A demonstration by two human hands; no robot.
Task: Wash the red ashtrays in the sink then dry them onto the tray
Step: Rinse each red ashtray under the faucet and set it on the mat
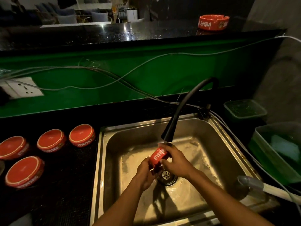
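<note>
Head view, lower middle of the frame: a red ashtray point(158, 158) is held on edge under the black tap point(169, 132), over the drain point(166, 175) of the steel sink point(104, 160). The left hand point(145, 172) grips its lower rim, fingers curled under; the right hand point(175, 159) pinches the upper side. Glazed and wet, it looks stiff, fairly heavy, slippery and likely to chip on steel, so a grip across opposite rims seems safest. At lower left, four round ashtrays point(50, 141) lie face down on the dark textured surface point(65, 193). Another ashtray point(213, 22) sits on the glossy ledge, upper right. Green tubs point(276, 154) stand right of the sink.
</note>
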